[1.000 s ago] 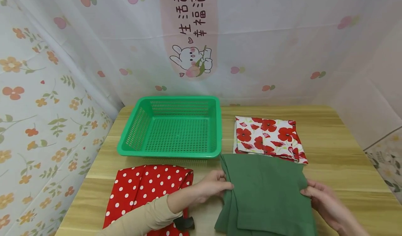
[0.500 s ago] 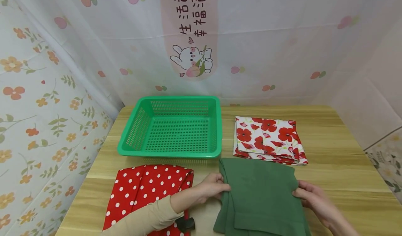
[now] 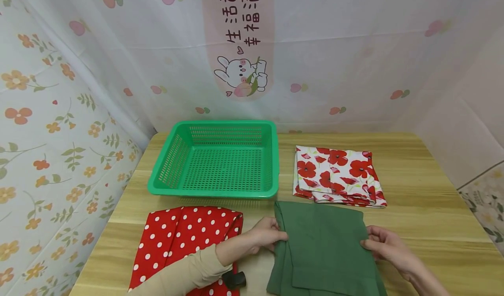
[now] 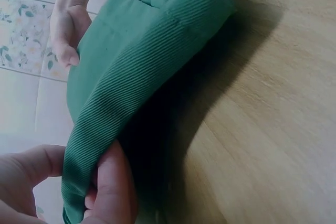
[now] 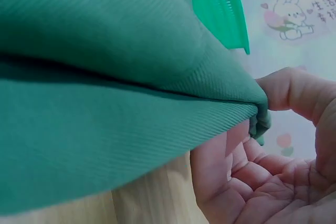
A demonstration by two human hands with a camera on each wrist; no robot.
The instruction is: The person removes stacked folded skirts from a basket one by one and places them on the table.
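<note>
A folded dark green cloth (image 3: 323,248) lies at the front of the table, right of centre in the head view. My left hand (image 3: 267,234) pinches its left edge, thumb on top and fingers underneath. On the opposite edge my right hand (image 3: 387,248) pinches the cloth between thumb and fingers. In the left wrist view the green cloth (image 4: 142,51) arches above the wood, with a dark shadow beneath it. The right wrist view shows the cloth's layered edge (image 5: 231,100) gathered between thumb and fingers.
A green plastic basket (image 3: 212,193) stands at the back left. Behind the green cloth lies a folded cloth with red poppies (image 3: 334,173). A red polka-dot cloth (image 3: 185,234) lies at the front left, partly under my left sleeve (image 3: 189,272). Printed curtains (image 3: 315,59) hang behind the table.
The green cloth has shifted slightly left and toward me, uncovering more of the poppy cloth's front edge. My right hand has moved left with it; the left hand has barely moved.
</note>
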